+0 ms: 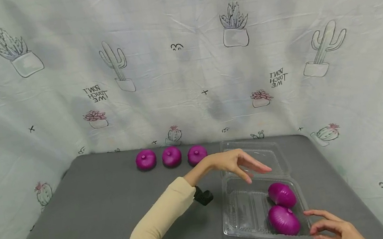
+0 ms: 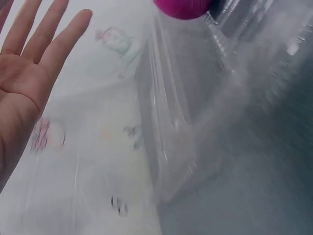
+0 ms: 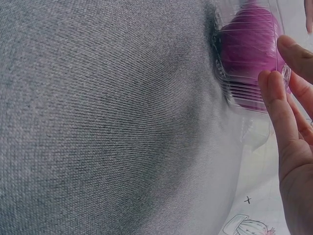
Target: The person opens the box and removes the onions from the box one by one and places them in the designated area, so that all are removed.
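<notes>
Two red onions [image 1: 282,195] lie against each other in the right half of an open clear plastic container [image 1: 245,232]. Over the container's back part hovers my left hand [image 1: 232,162], fingers extended and spread from the thumb, holding nothing. In the left wrist view that hand [image 2: 24,81] shows its bare palm, with part of a red onion [image 2: 185,6] at the top. At the front right corner my right hand [image 1: 335,230] holds the container's rim with its fingertips. The right wrist view shows those fingers [image 3: 281,115] at the clear wall, a red onion [image 3: 249,41] behind it.
Three more red onions [image 1: 172,156] stand in a row at the back of the grey table [image 1: 92,223]. The container's lid [image 1: 255,153] lies folded back behind it. A printed curtain [image 1: 171,77] hangs at the back and sides. A black strap [image 1: 203,196] is at the left wrist.
</notes>
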Motion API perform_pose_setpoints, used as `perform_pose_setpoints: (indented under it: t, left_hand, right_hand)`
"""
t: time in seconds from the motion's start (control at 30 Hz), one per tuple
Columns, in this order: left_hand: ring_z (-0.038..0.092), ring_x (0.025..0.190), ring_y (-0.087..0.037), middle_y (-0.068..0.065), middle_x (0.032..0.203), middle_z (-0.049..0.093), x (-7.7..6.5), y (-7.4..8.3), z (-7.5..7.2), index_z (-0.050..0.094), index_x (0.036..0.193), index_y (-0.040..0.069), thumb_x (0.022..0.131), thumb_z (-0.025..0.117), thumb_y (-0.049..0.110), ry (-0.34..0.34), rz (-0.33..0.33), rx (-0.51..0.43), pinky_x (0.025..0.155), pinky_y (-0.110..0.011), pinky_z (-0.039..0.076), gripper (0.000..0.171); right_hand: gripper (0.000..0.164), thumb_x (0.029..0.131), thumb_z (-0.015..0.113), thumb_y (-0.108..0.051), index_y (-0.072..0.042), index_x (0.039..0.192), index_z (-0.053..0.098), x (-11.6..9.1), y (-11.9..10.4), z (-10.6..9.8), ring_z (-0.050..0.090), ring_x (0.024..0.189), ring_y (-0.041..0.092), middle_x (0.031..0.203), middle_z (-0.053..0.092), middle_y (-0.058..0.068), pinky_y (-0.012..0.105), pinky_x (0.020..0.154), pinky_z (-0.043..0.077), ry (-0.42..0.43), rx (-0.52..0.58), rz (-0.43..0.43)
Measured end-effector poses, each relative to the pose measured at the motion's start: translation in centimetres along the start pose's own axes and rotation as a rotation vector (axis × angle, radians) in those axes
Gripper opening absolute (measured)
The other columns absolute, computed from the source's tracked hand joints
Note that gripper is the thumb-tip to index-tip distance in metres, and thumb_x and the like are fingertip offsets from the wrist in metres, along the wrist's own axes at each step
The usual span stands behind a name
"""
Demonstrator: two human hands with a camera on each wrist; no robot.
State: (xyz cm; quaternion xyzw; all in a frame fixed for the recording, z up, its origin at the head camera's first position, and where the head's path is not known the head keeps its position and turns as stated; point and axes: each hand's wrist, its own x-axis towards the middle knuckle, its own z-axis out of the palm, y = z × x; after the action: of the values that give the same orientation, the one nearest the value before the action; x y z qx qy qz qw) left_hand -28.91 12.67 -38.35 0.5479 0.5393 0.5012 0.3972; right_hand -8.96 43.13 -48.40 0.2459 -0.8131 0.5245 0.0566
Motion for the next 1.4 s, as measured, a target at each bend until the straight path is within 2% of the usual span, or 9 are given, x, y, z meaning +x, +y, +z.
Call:
perform_pose_setpoints:
  t: [0.1, 0.27, 0.43, 0.67, 0.93, 1.03, 1.17, 1.27, 1.4]
  left_hand:
    - [0.045, 0.131, -0.020, -0.030, 0.142, 0.039, 3.2, -0.3, 0.0, 0.043, 0.131, -0.020, 0.083, 0.060, -0.019, -0.054, -0.057, -0.015, 0.099, -0.040, 0.045, 0.051]
    - [0.044, 0.132, -0.023, -0.027, 0.141, 0.042, 7.1, -1.5, 0.3, 0.046, 0.131, -0.016, 0.083, 0.061, -0.018, -0.097, -0.139, -0.020, 0.101, -0.038, 0.044, 0.050]
    - [0.051, 0.125, -0.015, -0.020, 0.138, 0.049, 9.4, -2.1, 0.8, 0.053, 0.129, -0.011, 0.082, 0.063, -0.016, -0.083, -0.225, 0.003, 0.097, -0.031, 0.047, 0.048]
    - [0.054, 0.119, -0.005, -0.019, 0.137, 0.051, 11.4, -3.1, 1.3, 0.053, 0.128, -0.012, 0.083, 0.063, -0.016, -0.078, -0.219, 0.025, 0.095, -0.025, 0.047, 0.047]
    - [0.054, 0.116, 0.000, -0.011, 0.134, 0.056, 11.5, -4.4, 1.8, 0.055, 0.129, -0.008, 0.087, 0.063, -0.010, -0.085, -0.281, 0.048, 0.095, -0.020, 0.045, 0.043]
    - [0.058, 0.109, -0.002, -0.002, 0.128, 0.062, 10.6, -4.1, 1.3, 0.059, 0.129, 0.000, 0.091, 0.062, -0.001, -0.036, -0.314, 0.101, 0.087, -0.021, 0.050, 0.039]
    - [0.062, 0.106, -0.011, -0.002, 0.129, 0.061, 8.4, -3.2, 0.4, 0.057, 0.132, 0.004, 0.092, 0.063, 0.004, 0.026, -0.348, 0.165, 0.081, -0.026, 0.054, 0.041]
    - [0.054, 0.121, -0.014, -0.006, 0.141, 0.051, 7.0, -2.9, 0.1, 0.050, 0.138, 0.003, 0.087, 0.068, 0.000, -0.033, -0.345, 0.227, 0.095, -0.025, 0.046, 0.054]
    - [0.035, 0.136, -0.010, -0.001, 0.150, 0.039, 5.8, -3.1, 0.7, 0.043, 0.145, 0.009, 0.080, 0.075, -0.002, -0.154, -0.461, 0.314, 0.102, -0.019, 0.036, 0.073]
  right_hand:
    - [0.023, 0.071, 0.075, 0.014, 0.000, 0.087, 0.066, -0.1, -0.1, 0.0, 0.063, 0.078, 0.008, 0.122, 0.055, -0.015, 0.031, 0.056, 0.057, 0.009, -0.042, 0.010]
    - [0.024, 0.071, 0.075, 0.013, -0.002, 0.088, 0.067, -0.1, 0.1, -0.1, 0.062, 0.079, 0.006, 0.123, 0.054, -0.017, 0.031, 0.054, 0.056, -0.008, -0.045, -0.004]
    - [0.026, 0.071, 0.075, 0.015, -0.002, 0.089, 0.067, 0.1, 0.5, -0.2, 0.062, 0.078, 0.007, 0.124, 0.054, -0.012, 0.030, 0.053, 0.056, -0.031, -0.022, -0.050]
    - [0.026, 0.071, 0.075, 0.015, -0.001, 0.089, 0.066, 0.3, 0.5, -0.1, 0.063, 0.080, 0.007, 0.124, 0.055, -0.011, 0.030, 0.054, 0.056, -0.031, -0.012, -0.059]
    - [0.028, 0.070, 0.073, 0.019, 0.001, 0.091, 0.066, 0.2, 0.6, -0.3, 0.063, 0.080, 0.008, 0.126, 0.054, -0.010, 0.030, 0.056, 0.057, -0.036, 0.025, -0.066]
    - [0.026, 0.072, 0.072, 0.017, 0.001, 0.091, 0.066, 0.1, 0.5, -0.3, 0.063, 0.080, 0.008, 0.127, 0.053, -0.011, 0.030, 0.056, 0.057, -0.041, 0.025, -0.055]
    - [0.025, 0.072, 0.073, 0.016, 0.001, 0.092, 0.066, 0.0, 0.3, -0.2, 0.063, 0.081, 0.008, 0.127, 0.052, -0.013, 0.031, 0.057, 0.057, -0.036, 0.016, -0.029]
    - [0.026, 0.070, 0.074, 0.016, 0.001, 0.090, 0.067, 0.0, 0.3, -0.1, 0.064, 0.080, 0.009, 0.126, 0.053, -0.010, 0.031, 0.057, 0.057, -0.010, -0.001, -0.023]
    - [0.026, 0.069, 0.075, 0.016, 0.000, 0.088, 0.066, 0.1, 0.2, 0.1, 0.064, 0.079, 0.009, 0.123, 0.055, -0.009, 0.030, 0.057, 0.057, 0.012, -0.019, -0.005]
